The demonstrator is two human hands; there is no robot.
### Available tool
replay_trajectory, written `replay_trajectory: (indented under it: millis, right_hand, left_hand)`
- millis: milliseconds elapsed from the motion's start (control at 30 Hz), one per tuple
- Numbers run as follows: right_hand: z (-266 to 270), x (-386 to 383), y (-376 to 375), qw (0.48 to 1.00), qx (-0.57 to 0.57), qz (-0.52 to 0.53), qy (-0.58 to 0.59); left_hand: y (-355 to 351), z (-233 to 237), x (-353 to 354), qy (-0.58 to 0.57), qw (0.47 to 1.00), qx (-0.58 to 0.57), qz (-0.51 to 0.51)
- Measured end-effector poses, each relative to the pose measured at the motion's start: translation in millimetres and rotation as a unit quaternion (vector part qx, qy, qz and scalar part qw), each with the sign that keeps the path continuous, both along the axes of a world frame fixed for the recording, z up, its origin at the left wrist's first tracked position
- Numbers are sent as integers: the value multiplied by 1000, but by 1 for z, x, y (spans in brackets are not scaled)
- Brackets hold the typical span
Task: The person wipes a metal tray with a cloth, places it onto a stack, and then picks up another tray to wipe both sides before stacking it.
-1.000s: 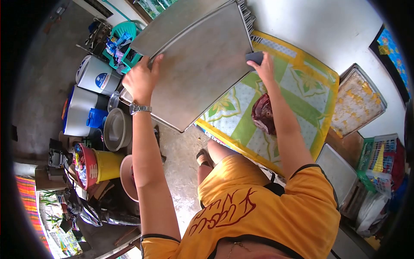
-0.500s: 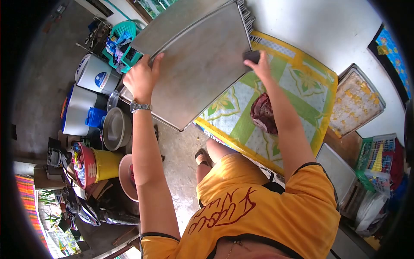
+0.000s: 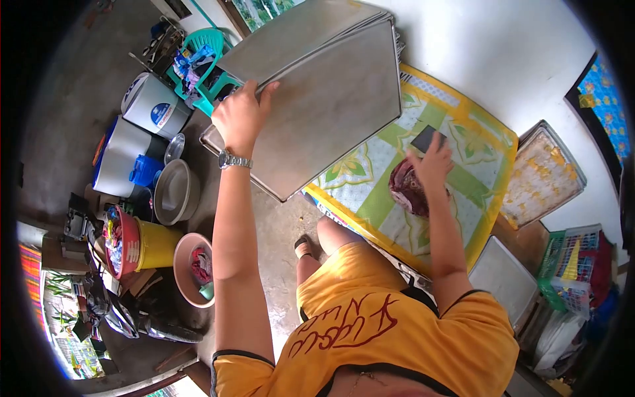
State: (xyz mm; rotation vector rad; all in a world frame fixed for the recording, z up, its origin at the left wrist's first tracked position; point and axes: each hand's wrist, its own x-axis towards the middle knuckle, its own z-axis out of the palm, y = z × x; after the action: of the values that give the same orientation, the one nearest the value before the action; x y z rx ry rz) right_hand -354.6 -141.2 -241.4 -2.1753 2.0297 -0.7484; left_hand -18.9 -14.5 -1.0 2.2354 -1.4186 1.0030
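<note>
My left hand (image 3: 243, 118), with a metal watch on its wrist, grips the upper left edge of a large flat metal tray (image 3: 331, 106). The tray is tilted and leans by a stack of similar trays (image 3: 284, 33). My right hand (image 3: 433, 162) is over the patterned table cover (image 3: 473, 169), its fingers around a dark flat scraper-like piece (image 3: 425, 139). Just below and left of that hand lies a crumpled dark red cloth (image 3: 408, 188).
A food-crusted tray (image 3: 544, 173) leans on the wall at right, above a plain tray (image 3: 504, 278) and plastic baskets (image 3: 574, 268). At left are a green chair (image 3: 206, 63), a grey basin (image 3: 177, 192), a yellow bucket (image 3: 159, 245) and a pink basin (image 3: 185, 278).
My right hand has left the tray's right edge and moved down and right over the table with the dark piece. My left hand still holds the tray, which appears slightly further right.
</note>
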Motion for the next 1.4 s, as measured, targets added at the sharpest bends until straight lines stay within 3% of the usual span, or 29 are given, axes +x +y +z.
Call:
replay_trajectory:
  millis: [33,100,167,233,333,433,500,567,667,1067,1200,1300,1400]
  right_hand:
    - [19,7,34,996,66,54,0]
    - [8,12,75,982,138,103,72]
    - [-18,10,91,989,73,100,84]
    - [-4,11,96,990,49,96,86]
    - [-1,15,68,966,5,165,-200]
    - [58,66,70,915,-191,219,-278]
    - [110,106,77,869,-268,297,-292]
    - [144,145,81,869,-303,313,-234]
    - [157,192,62,847,-363,341,-187]
    - [168,163,-75,852,-358,114,-365]
    - [174,149,-112,902,-234,39,-361]
    - [152,152,-113,897,-261,53,-352]
    - [98,162,-104,898,-248,15,-363]
  left_hand:
    - [2,0,-1,-2,1000,-4,-4]
    - [4,2,-4,1,1000,14,6]
    - [6,2,-7,-13,1000,6,-8]
    - [8,0,-8,-44,998,-30,-45]
    - [15,4,-16,-24,999,-2,-36]
    - [18,8,-20,26,999,15,-33]
    - [19,6,-22,26,999,14,-40]
    - [18,2,-18,-10,998,-7,-53]
    - [25,7,-30,5,998,4,-58]
    - [28,11,-36,11,999,-6,-42]
    - [29,11,-34,3,999,-2,-32]
    - [25,11,-32,14,999,-3,-28]
    - [21,9,-23,17,999,-14,-36]
